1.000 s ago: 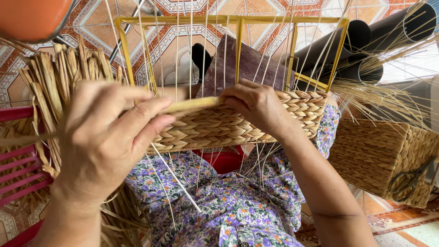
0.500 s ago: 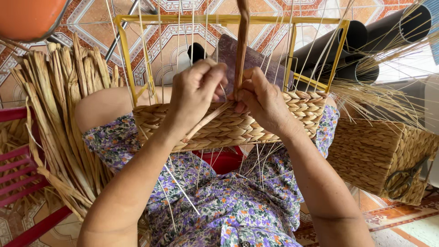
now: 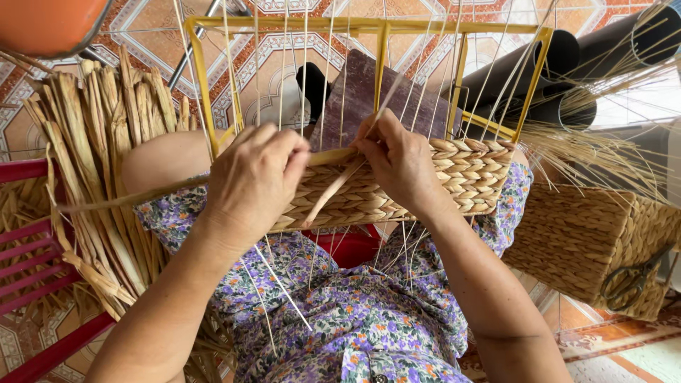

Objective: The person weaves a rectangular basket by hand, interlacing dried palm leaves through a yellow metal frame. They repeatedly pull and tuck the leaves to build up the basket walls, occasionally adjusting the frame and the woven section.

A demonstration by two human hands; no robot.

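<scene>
A half-woven straw basket rests on my lap inside a yellow metal frame strung with thin upright stalks. My left hand is closed around a long flat straw strand that runs out to the left. On the basket's upper edge my right hand pinches the same strand against the weave, where it passes between the uprights. A loose strand end hangs diagonally across the woven wall between both hands.
A thick bundle of dried straw leans on a red plastic seat at the left. A finished woven basket with scissors stands at the right. Dark tubes lie behind, an orange basin top left.
My left hand came down from the upright bar and pulled the strand out leftwards. The right hand stayed on the basket's top edge.
</scene>
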